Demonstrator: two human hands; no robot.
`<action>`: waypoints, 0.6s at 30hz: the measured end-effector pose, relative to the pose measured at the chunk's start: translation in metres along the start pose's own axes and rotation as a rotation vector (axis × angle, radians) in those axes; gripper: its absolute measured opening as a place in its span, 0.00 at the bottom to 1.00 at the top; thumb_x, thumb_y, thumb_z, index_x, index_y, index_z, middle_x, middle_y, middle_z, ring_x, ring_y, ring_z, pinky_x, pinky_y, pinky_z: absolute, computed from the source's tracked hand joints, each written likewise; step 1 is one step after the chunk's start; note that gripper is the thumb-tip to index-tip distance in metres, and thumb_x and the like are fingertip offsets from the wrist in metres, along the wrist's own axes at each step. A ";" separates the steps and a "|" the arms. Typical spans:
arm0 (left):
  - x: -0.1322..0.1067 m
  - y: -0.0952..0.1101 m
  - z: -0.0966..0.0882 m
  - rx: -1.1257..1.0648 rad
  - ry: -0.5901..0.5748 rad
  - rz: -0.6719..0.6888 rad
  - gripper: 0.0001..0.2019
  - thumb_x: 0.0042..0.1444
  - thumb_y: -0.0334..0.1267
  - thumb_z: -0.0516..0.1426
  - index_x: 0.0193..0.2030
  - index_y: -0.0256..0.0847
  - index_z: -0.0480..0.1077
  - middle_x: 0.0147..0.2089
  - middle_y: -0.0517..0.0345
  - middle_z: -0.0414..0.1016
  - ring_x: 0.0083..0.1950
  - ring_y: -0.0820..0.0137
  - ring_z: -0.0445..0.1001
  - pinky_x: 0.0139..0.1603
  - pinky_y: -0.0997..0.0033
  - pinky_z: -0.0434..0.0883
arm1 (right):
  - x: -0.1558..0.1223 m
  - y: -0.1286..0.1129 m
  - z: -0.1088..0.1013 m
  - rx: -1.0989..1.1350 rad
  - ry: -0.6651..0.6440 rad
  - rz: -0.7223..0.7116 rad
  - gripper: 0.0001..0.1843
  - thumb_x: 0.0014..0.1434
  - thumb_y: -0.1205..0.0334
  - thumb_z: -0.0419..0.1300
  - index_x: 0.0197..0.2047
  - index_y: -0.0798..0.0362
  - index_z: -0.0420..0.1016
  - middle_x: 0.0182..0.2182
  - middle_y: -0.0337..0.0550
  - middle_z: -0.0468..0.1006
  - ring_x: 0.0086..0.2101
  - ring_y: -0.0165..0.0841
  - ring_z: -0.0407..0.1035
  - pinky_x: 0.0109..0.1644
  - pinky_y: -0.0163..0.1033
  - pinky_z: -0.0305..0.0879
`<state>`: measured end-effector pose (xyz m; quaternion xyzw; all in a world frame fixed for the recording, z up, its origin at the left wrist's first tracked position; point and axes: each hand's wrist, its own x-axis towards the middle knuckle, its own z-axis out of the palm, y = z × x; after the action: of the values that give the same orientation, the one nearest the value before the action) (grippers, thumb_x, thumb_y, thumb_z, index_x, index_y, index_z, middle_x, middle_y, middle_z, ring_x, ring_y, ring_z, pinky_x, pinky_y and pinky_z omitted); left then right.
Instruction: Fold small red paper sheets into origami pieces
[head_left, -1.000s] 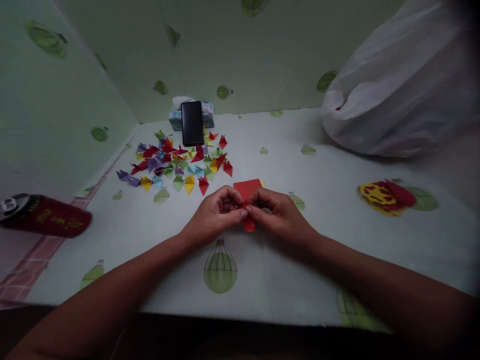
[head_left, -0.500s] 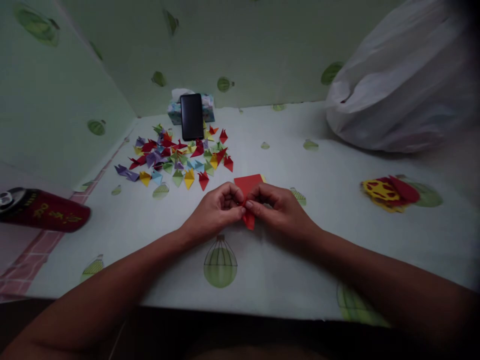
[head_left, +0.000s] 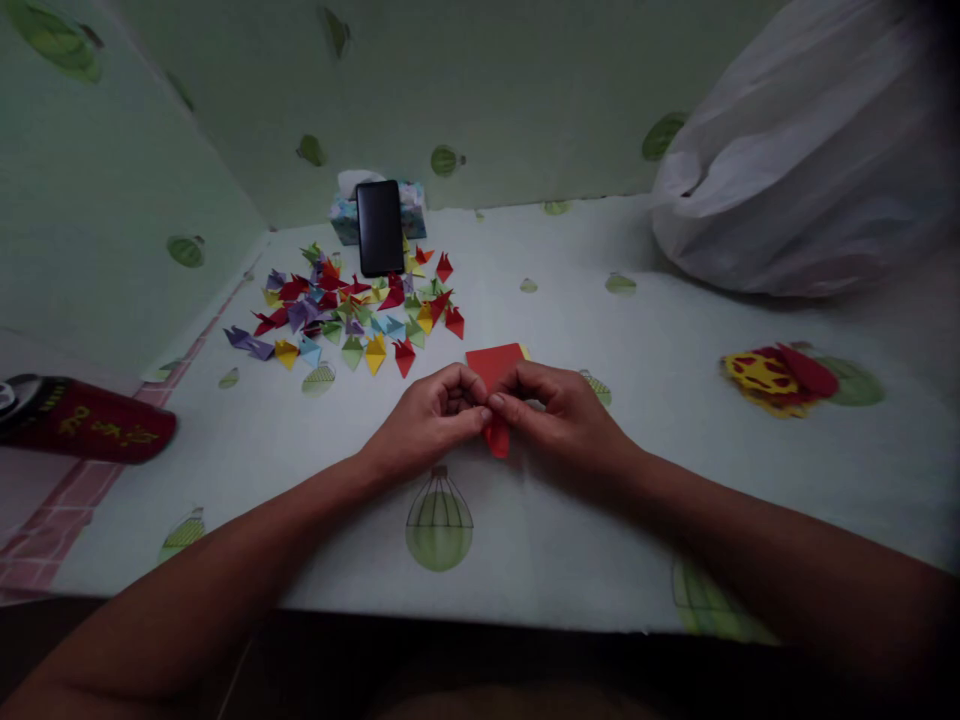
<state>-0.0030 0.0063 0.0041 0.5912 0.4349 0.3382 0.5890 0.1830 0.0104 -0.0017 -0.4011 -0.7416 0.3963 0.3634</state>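
Observation:
My left hand (head_left: 429, 421) and my right hand (head_left: 559, 417) meet at the middle of the table, fingertips pinched together on a small folded red paper piece (head_left: 496, 438). Its lower tip shows below my thumbs. Just behind my hands lies a flat stack of red paper sheets (head_left: 495, 362) with a yellow edge under it. Farther back on the left spreads a pile of several folded paper pieces (head_left: 352, 315) in red, purple, yellow, green and blue.
A black phone (head_left: 379, 227) leans on a tissue box (head_left: 345, 222) at the back. A red can (head_left: 84, 432) lies at the left edge. A white plastic bag (head_left: 802, 170) fills the back right. A red and yellow paper piece (head_left: 780, 375) lies at the right.
My hands stay pinched on the red piece, shifting their grip slightly. The view has tilted a little, so everything sits slightly higher in the picture.

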 end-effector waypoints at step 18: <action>0.000 -0.001 -0.001 0.002 0.105 0.086 0.06 0.53 0.34 0.61 0.35 0.38 0.66 0.29 0.64 0.66 0.28 0.78 0.64 0.28 0.76 0.63 | 0.003 0.007 0.003 0.589 -0.096 0.293 0.12 0.58 0.54 0.65 0.31 0.53 0.70 0.24 0.37 0.74 0.27 0.29 0.66 0.33 0.36 0.61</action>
<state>-0.0044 0.0065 0.0028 0.5914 0.4396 0.3935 0.5498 0.1810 0.0146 -0.0088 -0.3622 -0.5458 0.6603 0.3673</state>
